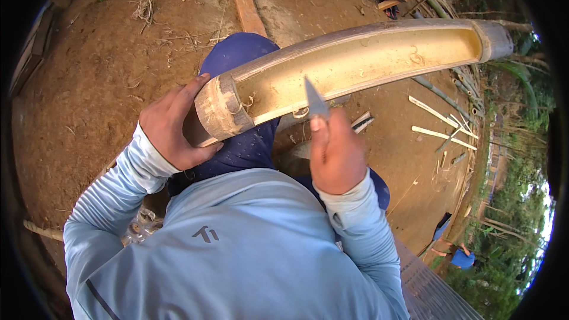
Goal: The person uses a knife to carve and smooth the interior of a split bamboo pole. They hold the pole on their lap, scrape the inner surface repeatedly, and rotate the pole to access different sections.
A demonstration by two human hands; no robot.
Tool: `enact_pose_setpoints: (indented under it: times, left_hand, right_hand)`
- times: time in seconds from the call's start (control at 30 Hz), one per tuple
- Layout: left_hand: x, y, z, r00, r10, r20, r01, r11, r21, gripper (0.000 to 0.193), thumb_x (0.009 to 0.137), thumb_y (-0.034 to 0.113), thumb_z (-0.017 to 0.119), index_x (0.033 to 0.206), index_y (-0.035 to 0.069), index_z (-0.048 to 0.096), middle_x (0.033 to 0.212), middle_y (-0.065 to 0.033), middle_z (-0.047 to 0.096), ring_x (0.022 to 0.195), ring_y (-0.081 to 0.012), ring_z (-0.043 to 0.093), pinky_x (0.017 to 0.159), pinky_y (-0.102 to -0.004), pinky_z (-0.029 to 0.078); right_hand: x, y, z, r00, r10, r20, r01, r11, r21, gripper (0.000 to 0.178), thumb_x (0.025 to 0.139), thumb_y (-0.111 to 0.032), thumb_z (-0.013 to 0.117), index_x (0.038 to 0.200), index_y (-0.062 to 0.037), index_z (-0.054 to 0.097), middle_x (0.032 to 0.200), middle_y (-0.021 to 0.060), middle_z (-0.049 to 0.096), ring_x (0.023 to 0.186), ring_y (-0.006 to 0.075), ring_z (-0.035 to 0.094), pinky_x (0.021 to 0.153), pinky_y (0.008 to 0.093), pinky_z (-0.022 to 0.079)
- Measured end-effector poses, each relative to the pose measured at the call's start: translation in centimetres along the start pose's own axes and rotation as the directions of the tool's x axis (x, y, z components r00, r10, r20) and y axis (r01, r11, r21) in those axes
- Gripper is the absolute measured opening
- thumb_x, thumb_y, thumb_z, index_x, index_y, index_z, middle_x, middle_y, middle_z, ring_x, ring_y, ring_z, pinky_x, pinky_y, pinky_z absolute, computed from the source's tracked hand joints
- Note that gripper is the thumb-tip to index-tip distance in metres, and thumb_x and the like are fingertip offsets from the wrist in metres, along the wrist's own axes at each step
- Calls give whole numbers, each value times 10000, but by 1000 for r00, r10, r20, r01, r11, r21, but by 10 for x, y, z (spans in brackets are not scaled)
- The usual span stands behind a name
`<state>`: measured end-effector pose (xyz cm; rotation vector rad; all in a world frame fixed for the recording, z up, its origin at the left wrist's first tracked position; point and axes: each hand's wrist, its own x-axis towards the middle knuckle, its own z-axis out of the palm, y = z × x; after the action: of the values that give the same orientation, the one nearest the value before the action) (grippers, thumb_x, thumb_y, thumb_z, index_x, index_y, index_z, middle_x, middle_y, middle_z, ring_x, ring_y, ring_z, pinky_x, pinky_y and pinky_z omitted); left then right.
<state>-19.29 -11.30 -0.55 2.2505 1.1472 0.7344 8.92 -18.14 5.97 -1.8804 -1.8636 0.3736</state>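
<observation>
A long split half of bamboo [367,53] lies across my lap, hollow pale inside facing up, running from centre to the upper right. My left hand [172,127] grips its near cut end from the left side. My right hand [336,153] holds a small knife [315,102], blade pointing up against the bamboo's near edge. Thin curled shavings hang from that edge beside the blade. My knees in dark blue trousers [240,53] sit under the bamboo.
Brown dirt ground [95,65] lies all around. A wooden plank [246,0] runs away at the top. Split bamboo strips [441,121] lie scattered at right, more bamboo poles at upper right. A person in blue [461,258] crouches far off at lower right near green plants.
</observation>
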Motion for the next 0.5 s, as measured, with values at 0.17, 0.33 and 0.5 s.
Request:
enact_pose_setpoints:
  times: [0.17, 0.33, 0.5]
  left_hand:
    - [1, 1, 0, 1000, 13, -25, -13, 1000, -2, 990, 570, 266, 888, 1446, 40, 487, 1159, -218, 670, 1025, -398, 691, 895, -433, 573]
    - [0, -3, 3, 996, 53, -65, -52, 999, 13, 977, 571, 271, 887, 1439, 41, 500, 1113, -211, 680, 999, -398, 695, 881, -434, 573]
    - [0, -1, -1, 999, -23, 24, 22, 1000, 14, 989, 566, 258, 889, 1427, -10, 483, 1266, -238, 637, 1142, -400, 655, 989, -427, 536]
  right_hand:
    - [5, 1, -2, 998, 64, 10, -64, 998, 21, 170, 1029, -204, 565, 989, -50, 502, 682, 232, 590, 615, 455, 625, 540, 557, 448]
    - [-1, -9, 5, 998, 1, 65, -2, 1000, 11, 177, 1022, -198, 582, 973, -46, 505, 698, 227, 606, 613, 458, 619, 545, 539, 469]
    - [-5, -12, 12, 999, -17, -31, 16, 999, -40, 170, 1032, -183, 565, 991, -33, 497, 692, 236, 600, 636, 470, 627, 539, 541, 462]
